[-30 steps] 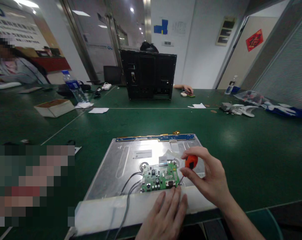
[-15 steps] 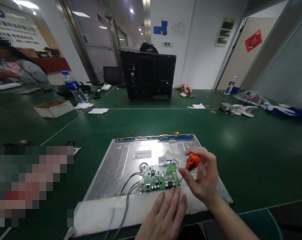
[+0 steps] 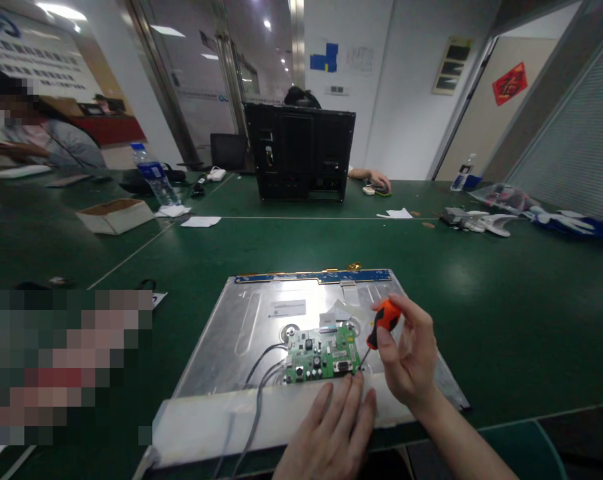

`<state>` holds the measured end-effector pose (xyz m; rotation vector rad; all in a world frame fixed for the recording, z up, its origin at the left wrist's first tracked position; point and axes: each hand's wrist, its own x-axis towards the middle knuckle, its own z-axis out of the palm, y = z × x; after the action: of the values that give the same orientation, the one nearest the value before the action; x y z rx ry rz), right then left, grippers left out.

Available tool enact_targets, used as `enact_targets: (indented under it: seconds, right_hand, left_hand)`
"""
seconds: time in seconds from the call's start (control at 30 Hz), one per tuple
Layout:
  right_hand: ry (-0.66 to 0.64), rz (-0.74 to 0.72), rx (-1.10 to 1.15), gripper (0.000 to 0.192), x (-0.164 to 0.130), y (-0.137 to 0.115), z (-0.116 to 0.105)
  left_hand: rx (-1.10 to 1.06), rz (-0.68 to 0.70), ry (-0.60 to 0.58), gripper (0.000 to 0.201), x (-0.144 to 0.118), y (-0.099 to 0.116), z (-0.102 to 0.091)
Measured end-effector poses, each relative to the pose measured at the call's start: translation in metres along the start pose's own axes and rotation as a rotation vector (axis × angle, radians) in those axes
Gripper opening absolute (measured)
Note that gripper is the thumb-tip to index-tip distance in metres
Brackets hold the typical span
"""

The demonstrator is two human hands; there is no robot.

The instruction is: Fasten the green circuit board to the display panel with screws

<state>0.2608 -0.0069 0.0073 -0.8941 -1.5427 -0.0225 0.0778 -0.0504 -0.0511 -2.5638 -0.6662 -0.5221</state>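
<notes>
**Screwdriver set at the corner of a green circuit board on a bare monitor back**

The right hand (image 3: 406,360) is clenched round a small orange-handled screwdriver (image 3: 382,321), thumb and fingertips pinching the handle, the dark shaft slanting down and toward the left hand. Its tip meets the near right corner of a small green circuit board (image 3: 322,353), just beyond the left fingertips. The left hand (image 3: 334,430) holds nothing: it lies flat, fingers stretched out and pressed on the white plastic strip (image 3: 216,420) along the near edge of a flat silver sheet-metal monitor back panel (image 3: 251,320).

The board sits seated on the panel, its grey cables (image 3: 256,400) running off past the left hand's wrist side and over the near edge. Whether the screw under the tip is in or out is too small to tell. A blue narrow circuit strip (image 3: 316,275) lies along the panel's far edge, well beyond both hands.

The panel rests on a dark green table mat (image 3: 506,300). Far across it stands a black monitor housing (image 3: 301,155) with another person's hand (image 3: 378,180) beside it; a water bottle (image 3: 154,175) and an open cardboard box (image 3: 115,215) lie far to the left. White walls and a glass partition close the room.
</notes>
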Motion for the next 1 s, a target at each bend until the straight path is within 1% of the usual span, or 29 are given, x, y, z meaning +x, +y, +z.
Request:
enact_targets:
  seconds: [0.07, 0.17, 0.3, 0.4, 0.53, 0.63, 0.8, 0.9, 1.0]
  right_hand:
    - [0.013, -0.023, 0.004, 0.049, 0.003, -0.001, 0.0]
    - [0.026, -0.092, -0.024, 0.056, 0.011, -0.006, 0.0]
    - [-0.016, -0.11, -0.107, 0.053, 0.016, -0.012, -0.002]
    - [-0.038, -0.106, -0.097, 0.054, 0.012, -0.009, -0.002]
    - [-0.027, -0.075, -0.027, 0.053, 0.006, -0.004, -0.002]
    - [-0.027, -0.059, 0.029, 0.049, 0.006, -0.005, -0.001]
    - [0.0, -0.03, 0.112, 0.05, 0.011, -0.01, 0.0]
    - [0.005, -0.04, 0.082, 0.048, 0.012, -0.011, -0.001]
    - [-0.011, -0.061, -0.02, 0.048, 0.012, -0.01, -0.003]
  left_hand:
    - [-0.005, -0.004, 0.008, 0.05, 0.001, 0.0, 0.0]
    - [-0.016, -0.013, 0.027, 0.048, 0.002, 0.0, -0.001]
    - [-0.018, -0.015, 0.035, 0.049, 0.002, 0.0, 0.0]
    - [-0.023, -0.002, 0.012, 0.052, 0.0, 0.001, 0.001]
    - [-0.018, 0.004, -0.025, 0.055, 0.0, 0.001, 0.0]
    - [-0.016, -0.011, 0.003, 0.051, 0.002, 0.0, -0.002]
    - [-0.039, -0.026, 0.06, 0.042, 0.006, -0.001, -0.003]
    - [-0.039, -0.029, 0.056, 0.042, 0.005, -0.001, -0.002]
    - [-0.028, -0.021, 0.034, 0.041, 0.004, -0.001, -0.003]
